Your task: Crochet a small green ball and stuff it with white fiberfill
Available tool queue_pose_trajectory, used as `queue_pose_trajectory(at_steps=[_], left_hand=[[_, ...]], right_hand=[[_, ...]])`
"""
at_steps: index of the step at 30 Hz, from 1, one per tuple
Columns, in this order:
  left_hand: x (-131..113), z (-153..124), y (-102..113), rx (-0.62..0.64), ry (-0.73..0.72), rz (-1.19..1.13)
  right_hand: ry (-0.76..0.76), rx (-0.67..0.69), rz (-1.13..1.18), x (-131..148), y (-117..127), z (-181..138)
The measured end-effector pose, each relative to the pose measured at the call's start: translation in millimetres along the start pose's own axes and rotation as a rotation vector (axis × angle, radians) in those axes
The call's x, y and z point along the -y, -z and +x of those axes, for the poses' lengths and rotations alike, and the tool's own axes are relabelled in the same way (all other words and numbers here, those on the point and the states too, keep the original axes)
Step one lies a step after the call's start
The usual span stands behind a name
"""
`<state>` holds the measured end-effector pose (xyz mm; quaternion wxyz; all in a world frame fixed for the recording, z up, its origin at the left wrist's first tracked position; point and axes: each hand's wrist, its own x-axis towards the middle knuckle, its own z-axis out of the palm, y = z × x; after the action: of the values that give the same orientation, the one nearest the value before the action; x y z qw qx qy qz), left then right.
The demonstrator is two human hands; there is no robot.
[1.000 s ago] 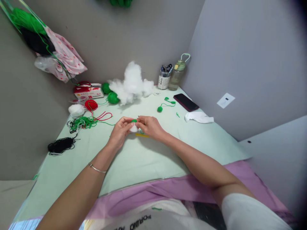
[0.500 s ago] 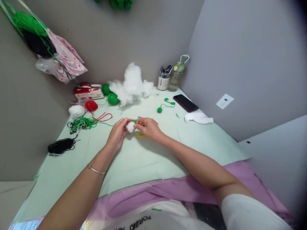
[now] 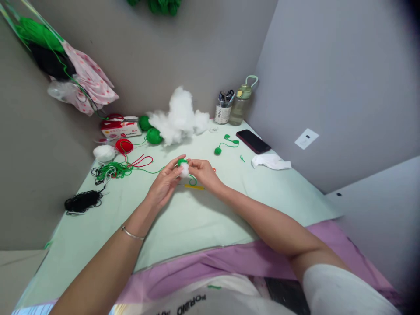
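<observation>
My left hand (image 3: pixel 165 183) and my right hand (image 3: pixel 204 172) meet over the middle of the pale green table (image 3: pixel 183 218). Between their fingertips sits a small green crocheted piece with white stuffing (image 3: pixel 183 167) showing in it. Both hands pinch this piece, the left from the left side and the right from the right. A green yarn strand (image 3: pixel 147 170) runs from it toward the tangle at the left. A yellow crochet hook (image 3: pixel 193 187) lies on the table just under my right hand.
A heap of white stuffing (image 3: pixel 180 116), green yarn balls (image 3: pixel 154 135), a red yarn ball (image 3: pixel 124 145), a tangle of green thread (image 3: pixel 111 169) and black thread (image 3: pixel 81 201) lie at the back left. A phone (image 3: pixel 253 141), bottle (image 3: pixel 242 103), pen cup (image 3: pixel 223 109) and tissue (image 3: pixel 271 162) are at the right.
The hands turned the small piece between the fingertips; the white stuffing showed more half a second ago and now the green part is on top. The left fingers have spread slightly.
</observation>
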<state>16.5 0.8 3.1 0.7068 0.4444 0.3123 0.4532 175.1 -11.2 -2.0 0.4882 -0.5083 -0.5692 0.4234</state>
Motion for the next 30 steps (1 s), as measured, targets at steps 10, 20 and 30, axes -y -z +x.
queue_pose_trajectory(at_steps=[10, 20, 30], left_hand=[[15.5, 5.8, 1.8, -0.185, -0.100, 0.043], [4.2, 9.1, 8.9, -0.249, -0.147, 0.054], [-23.6, 17.4, 42.0, -0.359, -0.302, -0.006]], right_hand=[[0.040, -0.006, -0.219, -6.2, -16.8, -6.1], [0.120, 0.107, -0.480, 2.3, -18.4, -12.7], [0.066, -0.046, -0.674, 1.6, 40.9, 12.9]])
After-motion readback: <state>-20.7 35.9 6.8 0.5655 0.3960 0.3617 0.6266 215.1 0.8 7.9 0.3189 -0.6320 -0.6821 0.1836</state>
